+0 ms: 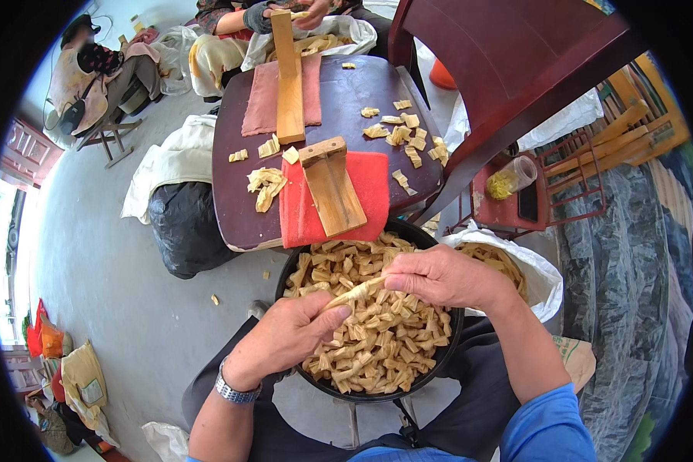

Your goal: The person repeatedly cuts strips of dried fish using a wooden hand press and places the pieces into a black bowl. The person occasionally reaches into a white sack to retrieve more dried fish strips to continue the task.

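My left hand (300,329), with a metal watch at the wrist, pinches one end of a twisted pale-yellow strip (355,293). The other end is between the thumb and fingers of my right hand (439,276). Stretched between them, the strip hangs over a black round tub (375,396) heaped with knotted yellow pieces (375,346). Just beyond the tub, a wooden block with an upright end piece (336,193) rests on a folded red cloth (375,190), on a dark wooden stool seat (239,196).
Scattered yellow scraps (401,136) and a second wooden block (289,110) lie on the seat. Opposite, a person's gloved hand (258,17) is at work. A white sack of strips (546,289) stands at the right, below a red chair (508,81). Another person (92,81) sits far left.
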The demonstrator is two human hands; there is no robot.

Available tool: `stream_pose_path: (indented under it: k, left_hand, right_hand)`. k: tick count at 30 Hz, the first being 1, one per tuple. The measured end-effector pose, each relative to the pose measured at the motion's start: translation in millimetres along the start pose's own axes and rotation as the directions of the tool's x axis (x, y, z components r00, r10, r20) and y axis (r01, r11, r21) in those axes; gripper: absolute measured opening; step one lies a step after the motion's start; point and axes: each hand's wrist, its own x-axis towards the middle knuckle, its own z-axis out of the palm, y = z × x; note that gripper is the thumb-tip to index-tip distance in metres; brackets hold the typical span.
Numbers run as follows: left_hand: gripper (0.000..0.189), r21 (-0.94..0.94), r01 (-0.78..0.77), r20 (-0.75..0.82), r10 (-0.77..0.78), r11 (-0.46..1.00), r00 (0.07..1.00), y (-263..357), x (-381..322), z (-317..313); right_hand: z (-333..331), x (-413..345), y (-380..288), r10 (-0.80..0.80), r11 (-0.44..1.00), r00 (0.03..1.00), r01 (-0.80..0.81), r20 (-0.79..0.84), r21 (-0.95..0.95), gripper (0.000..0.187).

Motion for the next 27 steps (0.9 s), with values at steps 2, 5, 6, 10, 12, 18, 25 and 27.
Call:
stream_pose_path:
  k: [2,5,6,10,12,18,25,27]
  left_hand:
    - [0.041,-0.018,-0.018,0.016,0.018,1.000,1.000,3.9,6.1,-2.1]
    - [0.036,-0.079,-0.118,0.004,0.118,0.990,0.993,9.5,16.9,-0.4]
    - [0.035,-0.100,-0.142,-0.014,0.141,0.985,0.990,8.9,21.2,-1.6]
    - [0.029,-0.120,-0.156,-0.107,0.144,0.980,0.984,14.4,23.1,-14.9]
    - [0.027,-0.076,-0.151,-0.155,0.138,0.986,0.978,17.7,26.3,-15.7]
    - [0.026,-0.179,-0.246,-0.402,0.158,0.952,0.902,26.1,44.0,-22.4]
    - [0.024,-0.167,-0.361,-0.561,0.212,0.917,0.800,35.5,70.9,-21.2]
    - [0.023,-0.101,-0.368,-0.585,0.244,0.924,0.773,29.1,83.2,-25.5]
  right_hand:
    - [-6.4,-0.1,-9.8,0.059,0.997,0.998,-0.058,0.017,-0.044,0.040]
    - [10.4,7.1,-9.8,-0.162,0.975,0.983,0.146,-0.086,-0.168,0.045]
    - [12.1,11.8,-8.1,-0.224,0.960,0.967,0.198,-0.118,-0.199,0.036]
    - [-5.3,9.3,-17.7,0.033,0.983,0.986,-0.061,-0.163,-0.173,0.027]
    - [-7.0,12.9,-14.1,0.105,0.963,0.983,-0.139,-0.153,-0.231,0.029]
    - [-20.9,36.7,-0.6,0.054,0.990,0.947,-0.092,-0.318,-0.106,0.029]
    - [-30.9,63.0,21.8,-0.106,0.964,0.865,-0.031,-0.491,-0.263,0.034]
    - [-28.4,67.5,22.0,-0.095,0.953,0.851,-0.073,-0.516,-0.296,0.036]
